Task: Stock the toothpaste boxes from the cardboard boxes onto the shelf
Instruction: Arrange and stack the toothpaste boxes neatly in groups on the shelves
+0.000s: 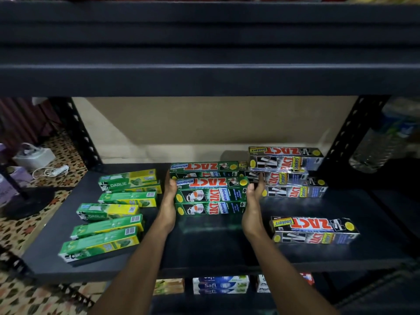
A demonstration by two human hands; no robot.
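Green ZACT boxes (pixel 211 196) — stacked, seemingly shrink-wrapped together.

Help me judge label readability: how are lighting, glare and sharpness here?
Head view: dim overall, the upper shelf in deep shadow; glare streaks the silver Smokers boxes; the green Whitening boxes read clearly; the bottles at right are blurred.

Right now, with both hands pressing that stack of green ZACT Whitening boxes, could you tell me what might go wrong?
The ZACT Whitening stack is pressed only at its ends by the left hand and right hand, so a box could slip loose. The right hand sits close to the unevenly piled ZACT Smokers stack and might knock it askew.
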